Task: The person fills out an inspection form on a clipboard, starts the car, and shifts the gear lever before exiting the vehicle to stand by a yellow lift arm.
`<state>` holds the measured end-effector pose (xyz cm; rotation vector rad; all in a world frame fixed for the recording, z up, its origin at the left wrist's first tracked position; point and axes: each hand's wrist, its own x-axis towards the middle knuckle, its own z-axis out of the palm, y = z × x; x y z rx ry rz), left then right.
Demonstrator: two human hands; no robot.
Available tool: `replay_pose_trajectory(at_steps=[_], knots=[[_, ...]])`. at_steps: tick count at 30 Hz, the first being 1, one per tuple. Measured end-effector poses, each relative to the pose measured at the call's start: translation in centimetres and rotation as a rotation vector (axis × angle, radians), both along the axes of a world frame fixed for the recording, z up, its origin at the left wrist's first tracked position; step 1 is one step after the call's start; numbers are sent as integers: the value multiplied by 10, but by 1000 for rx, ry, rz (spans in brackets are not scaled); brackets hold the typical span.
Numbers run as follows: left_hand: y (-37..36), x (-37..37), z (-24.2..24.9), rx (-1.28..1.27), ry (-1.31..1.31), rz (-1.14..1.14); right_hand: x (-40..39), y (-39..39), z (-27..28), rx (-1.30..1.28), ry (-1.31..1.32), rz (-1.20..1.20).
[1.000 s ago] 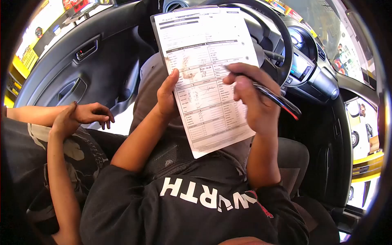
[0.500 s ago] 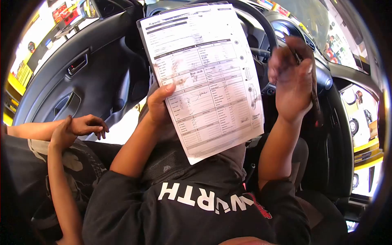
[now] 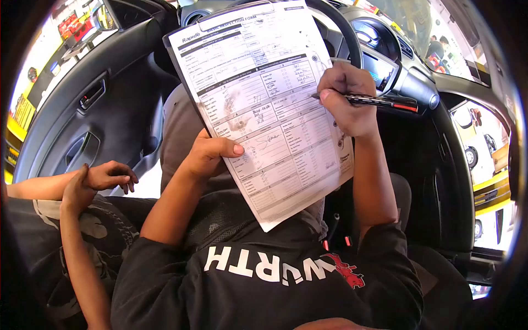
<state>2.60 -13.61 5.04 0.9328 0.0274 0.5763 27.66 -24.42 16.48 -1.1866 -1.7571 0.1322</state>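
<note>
The inside of a car surrounds the scene, with a black door panel (image 3: 129,71) on the left and a bright workshop with yellow fittings outside the windows. A steering wheel (image 3: 355,41) stands behind the top right of the clipboard (image 3: 187,82), and a lit screen (image 3: 379,70) sits in the dashboard to its right.

The clipboard lies tilted above the lap, carrying a printed form (image 3: 308,190) titled "Rapide Basic Inspection Form", with a clip (image 3: 236,17) at its top edge. Handwriting and a brownish smudge mark the form.

The left hand (image 3: 208,155) has its grip closed on the clipboard's left edge, thumb flat on the form and fingers underneath. The right hand (image 3: 352,102) is over the form's right edge, its grip closed around 1 dark pen (image 3: 385,101) with a red band; the tip points left at the form, but whether it touches is unclear.

To the left, another person's 2 hands (image 3: 107,175) rest together, 1 across the other's wrist. 2 red buckles (image 3: 348,241) show beside the black shirt (image 3: 247,297).
</note>
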Motion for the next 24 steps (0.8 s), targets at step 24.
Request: replay_pose_trajectory(at_steps=[24], knots=[[0, -4, -1, 59, 25, 3, 5, 8, -21, 116, -119, -47]])
